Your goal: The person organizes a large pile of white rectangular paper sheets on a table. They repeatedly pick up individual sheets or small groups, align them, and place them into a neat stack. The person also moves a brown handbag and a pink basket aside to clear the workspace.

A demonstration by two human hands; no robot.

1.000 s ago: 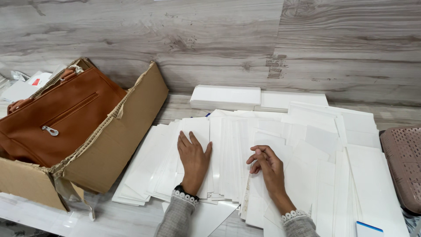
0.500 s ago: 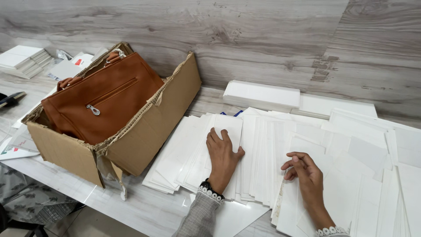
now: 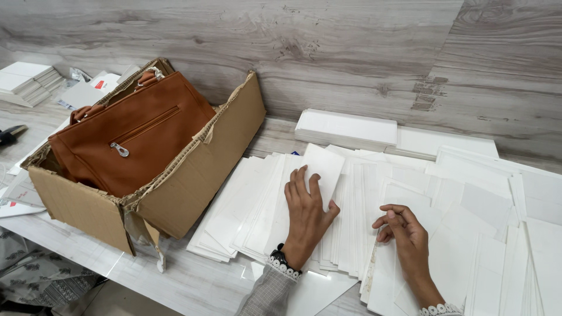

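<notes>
Sheets of white card (image 3: 374,199) cover most of the table (image 3: 193,281), fanned out in overlapping rows just to the right of the torn cardboard box (image 3: 193,175). That box is the handiest landmark: it sits at the left with its flaps ragged, and a brown handbag (image 3: 132,134) lies inside it, zip pull showing.

The left hand (image 3: 305,217) lies flat and open, palm down, on the rows nearest the box, with its fingertips resting on one sheet (image 3: 321,169) that sits askew on top of the rest. The right hand (image 3: 408,237) is farther from the box, fingers curled loosely with thumb and forefinger drawn together at the edge of a card; whether it actually pinches a sheet I cannot tell.

As for progress, my reading is that the sorting is partway. Two squared-up stacks (image 3: 348,126) stand against the wooden wall (image 3: 351,52) behind the spread, farther right of the box, and look finished. The loose spread under the hands is far larger than those stacks, so most of the cards seem to be left to gather. More small stacks (image 3: 26,82) and scattered papers lie beyond the box on its far left side, untouched.
</notes>
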